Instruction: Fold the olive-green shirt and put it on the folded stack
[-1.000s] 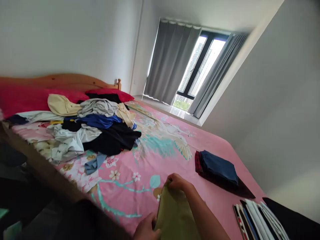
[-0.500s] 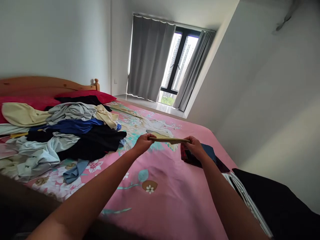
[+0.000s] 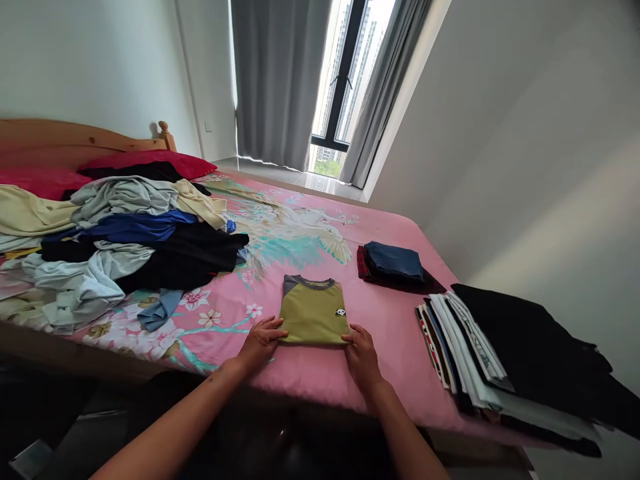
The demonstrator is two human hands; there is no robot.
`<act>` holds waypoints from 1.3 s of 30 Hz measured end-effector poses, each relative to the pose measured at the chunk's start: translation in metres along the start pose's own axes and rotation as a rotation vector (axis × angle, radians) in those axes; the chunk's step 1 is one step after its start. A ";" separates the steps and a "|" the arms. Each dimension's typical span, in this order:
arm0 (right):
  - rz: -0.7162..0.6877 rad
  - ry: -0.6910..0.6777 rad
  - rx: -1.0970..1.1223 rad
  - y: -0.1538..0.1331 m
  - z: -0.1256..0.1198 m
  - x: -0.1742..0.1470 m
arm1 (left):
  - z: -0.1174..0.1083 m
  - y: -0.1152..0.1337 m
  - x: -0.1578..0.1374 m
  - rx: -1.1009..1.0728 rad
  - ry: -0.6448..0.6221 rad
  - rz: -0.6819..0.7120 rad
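The folded olive shirt (image 3: 313, 311) is lying flat on the pink bedsheet (image 3: 310, 373), near the front edge of the bed, with its grey collar pointing to the window and a small panda badge on the right side. The left hand (image 3: 261, 340) is resting with open, flat fingers on the near left corner of the shirt, and the right hand (image 3: 361, 353) is doing the same at the near right corner; neither hand is gripping the cloth. I am judging that the shirt is being squared and pressed. To do this well, both palms should be pushing evenly, smoothing from the near edge outward, so the fold is not sliding open. The heap of unfolded clothes (image 3: 120, 247) is lying well apart on the left, the small dark folded pile (image 3: 393, 263) is beyond the shirt, and the fanned stack of folded garments (image 3: 465, 353) is on the right.
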State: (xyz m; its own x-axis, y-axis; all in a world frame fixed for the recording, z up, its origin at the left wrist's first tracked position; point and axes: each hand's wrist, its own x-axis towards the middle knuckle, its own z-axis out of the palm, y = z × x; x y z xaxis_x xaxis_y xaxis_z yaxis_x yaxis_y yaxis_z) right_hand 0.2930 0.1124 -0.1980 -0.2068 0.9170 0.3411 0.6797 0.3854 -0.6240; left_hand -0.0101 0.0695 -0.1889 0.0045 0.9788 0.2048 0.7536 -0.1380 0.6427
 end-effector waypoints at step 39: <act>0.229 -0.363 -0.445 -0.037 0.041 0.061 | 0.025 0.020 0.047 0.520 -0.064 -0.299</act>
State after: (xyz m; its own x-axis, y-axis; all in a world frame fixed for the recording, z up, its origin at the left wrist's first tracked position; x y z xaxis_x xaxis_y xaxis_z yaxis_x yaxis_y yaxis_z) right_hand 0.2269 0.1581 -0.1831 -0.1934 0.9781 -0.0765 0.9476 0.1660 -0.2730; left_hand 0.0215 0.1169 -0.1847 -0.2300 0.9731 0.0153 0.9507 0.2213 0.2170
